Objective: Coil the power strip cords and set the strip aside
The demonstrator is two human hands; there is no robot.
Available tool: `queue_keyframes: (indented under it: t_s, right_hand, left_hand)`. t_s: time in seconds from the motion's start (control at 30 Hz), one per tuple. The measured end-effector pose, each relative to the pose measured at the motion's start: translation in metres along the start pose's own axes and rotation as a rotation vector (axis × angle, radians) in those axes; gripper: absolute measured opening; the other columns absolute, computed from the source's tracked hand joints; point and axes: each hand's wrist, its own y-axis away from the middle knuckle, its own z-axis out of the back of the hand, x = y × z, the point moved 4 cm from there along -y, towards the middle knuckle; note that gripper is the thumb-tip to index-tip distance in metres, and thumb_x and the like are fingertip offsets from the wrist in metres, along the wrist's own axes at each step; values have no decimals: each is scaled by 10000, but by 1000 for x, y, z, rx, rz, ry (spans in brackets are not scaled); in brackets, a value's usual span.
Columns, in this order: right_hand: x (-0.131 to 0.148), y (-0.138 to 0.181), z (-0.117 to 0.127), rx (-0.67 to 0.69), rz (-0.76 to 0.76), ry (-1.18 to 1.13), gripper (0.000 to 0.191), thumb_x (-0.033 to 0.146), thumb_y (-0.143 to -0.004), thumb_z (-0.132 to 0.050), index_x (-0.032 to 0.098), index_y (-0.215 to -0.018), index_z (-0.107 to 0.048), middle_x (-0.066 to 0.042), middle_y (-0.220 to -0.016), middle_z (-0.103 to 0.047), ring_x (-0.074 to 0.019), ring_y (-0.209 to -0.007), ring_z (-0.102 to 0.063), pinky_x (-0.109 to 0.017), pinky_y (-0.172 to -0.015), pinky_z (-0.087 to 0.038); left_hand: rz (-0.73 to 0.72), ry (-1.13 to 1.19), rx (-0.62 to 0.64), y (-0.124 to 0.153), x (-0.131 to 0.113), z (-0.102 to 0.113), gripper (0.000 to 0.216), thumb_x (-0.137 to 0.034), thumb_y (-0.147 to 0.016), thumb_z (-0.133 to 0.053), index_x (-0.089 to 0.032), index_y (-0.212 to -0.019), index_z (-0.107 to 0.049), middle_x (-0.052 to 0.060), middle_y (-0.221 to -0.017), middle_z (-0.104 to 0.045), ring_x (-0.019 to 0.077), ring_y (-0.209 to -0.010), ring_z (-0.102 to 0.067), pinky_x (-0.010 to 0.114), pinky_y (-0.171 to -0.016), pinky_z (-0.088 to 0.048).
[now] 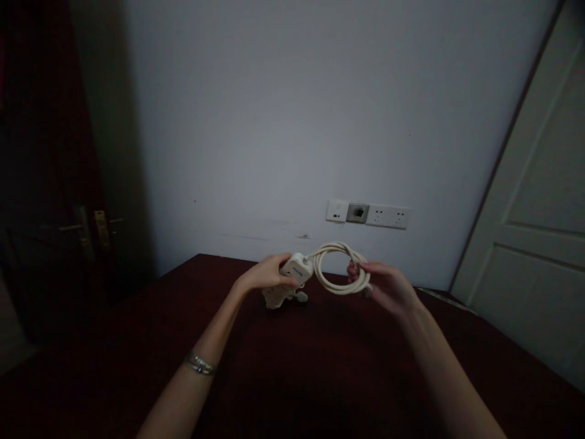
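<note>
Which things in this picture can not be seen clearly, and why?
- Head view: the print on the white block in the left hand is too small to read.
- The pale thing on the table below that hand is partly hidden by it; its kind is unclear.
- The end of the cable coil is hidden behind the right hand.
- The dark door at left is lost in shadow.
</note>
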Motion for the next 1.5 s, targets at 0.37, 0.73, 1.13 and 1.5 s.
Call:
queue_keyframes:
  t_s: [0.37, 0.73, 1.13, 1.5]
  right_hand:
    - [-25, -20, -9, -2, 84, -420, 162, 106, -721, -552, 146, -864, -617, -48, -742, -657, -125, -647, -625, -221, -571, -534]
    - [-35, -13, -35, 18, 172, -777, 120, 129, -732, -493, 161, -828, -557, 6, -682, -569, -84, -640, -576, -236, -698, -526]
    - [-42, -17, -44, 28, 121, -569, 138, 137, -708, -535, 161, -818, -614, -33, -752, -642, -135, -711, -610, -277, -690, -527]
    - [-36, -12, -29, 230, 40, -405, 578, 168, -577, -430, 220, -1143, -529, -99, -1229, -570, -268, -1093, -552, -474, -834, -478]
  left_hand:
    - [150, -496, -480, -13, 20, -19, 368, -468, -777, -550, -195, -1014, -476, 83, -911, -636, 236, -846, -598, 295, -675, -397]
    - [168, -450, -596, -12, 12, -33, 383, -517, -814, -483, -199, -1018, -420, 88, -954, -629, 237, -896, -605, 291, -680, -410]
    - [204, -16, -695, -18, 11, -37, 321, -398, -725, -626, -215, -952, -492, 33, -876, -648, 179, -777, -603, 244, -631, -409]
    - [-27, -523, -570, -8, -1, -21, 341, -457, -774, -550, -193, -964, -448, 58, -812, -613, 206, -728, -588, 262, -579, -362]
